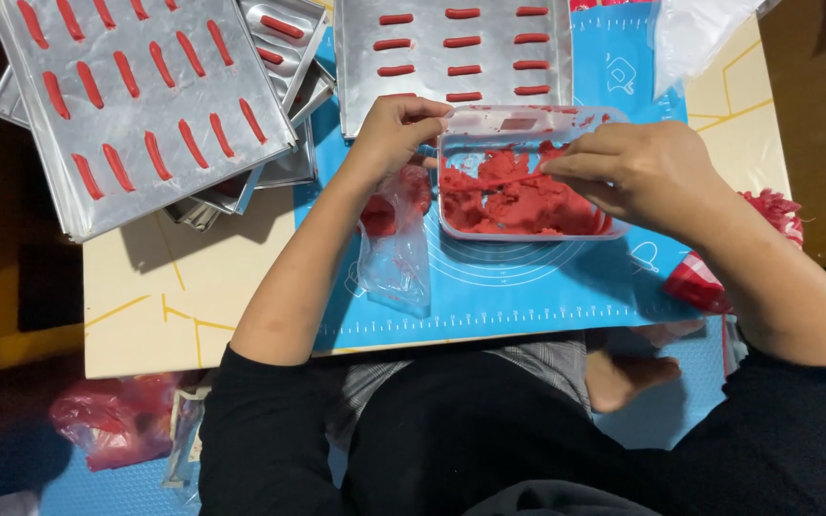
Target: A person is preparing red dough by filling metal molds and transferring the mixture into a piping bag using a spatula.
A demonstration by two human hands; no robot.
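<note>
Dough (518,203), red and soft, heaped in lumps inside 1 clear plastic tub (528,229); tub rests on a blue mat (528,287) near the middle of the counter (145,296), directly in front of the seated person.

Right hand (638,170): laid over the tub's right side, fingers drawn together and pinching a thin stick or scraper smeared red, its tip lying across the dough. Exact kind of tool cannot be told.

Left hand (399,129): curled over the tub's upper left corner, fingers closed on the rim, steadying it.

Plastic bag (394,248): clear, crumpled, with red dough gathered in its upper part; lies on the mat just left of the tub, under the left wrist.

Tray (456,53): 1 metal sheet, just beyond the tub, carrying short red dough strips in 3 columns.

Tray stack (145,105): several metal sheets piled at an angle at the counter's upper left; the top sheet holds rows of slanted red strips, and more strips show on a sheet beneath.

Second clear bag (700,38): upper right, partly over the mat's corner.

Red packet (700,282): at the mat's right edge, partly hidden by the right forearm.

Red plastic bag (112,420): on the floor, lower left, beside the person's knee.
</note>
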